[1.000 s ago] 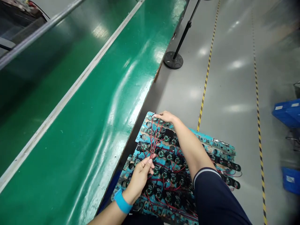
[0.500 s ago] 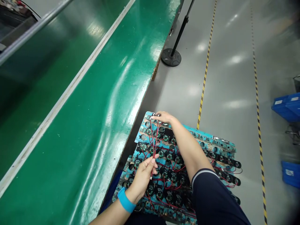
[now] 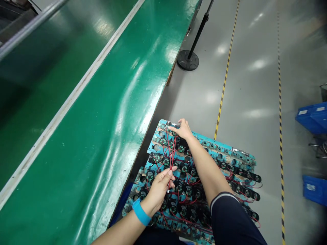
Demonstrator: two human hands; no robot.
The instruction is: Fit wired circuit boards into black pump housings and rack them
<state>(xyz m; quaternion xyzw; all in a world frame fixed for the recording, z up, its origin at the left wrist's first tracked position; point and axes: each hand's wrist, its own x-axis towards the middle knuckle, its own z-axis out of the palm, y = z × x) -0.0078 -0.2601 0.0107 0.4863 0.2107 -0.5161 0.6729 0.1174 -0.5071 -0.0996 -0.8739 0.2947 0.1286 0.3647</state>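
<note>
Lying beside the green worktop (image 3: 84, 112), a blue tray (image 3: 204, 139) of many small black fans (image 3: 184, 168), too many for a count, is noted above the grey floor (image 3: 250, 85). One stand base (image 3: 187, 60) and two blue crates (image 3: 313, 117) are seen. Red wires (image 3: 171, 154) are pinched near by the left hand (image 3: 159, 190) and far by the right hand (image 3: 182, 129). Since the earlier frame, the left hand is lower and the right-hand fingers are lifted.
</note>
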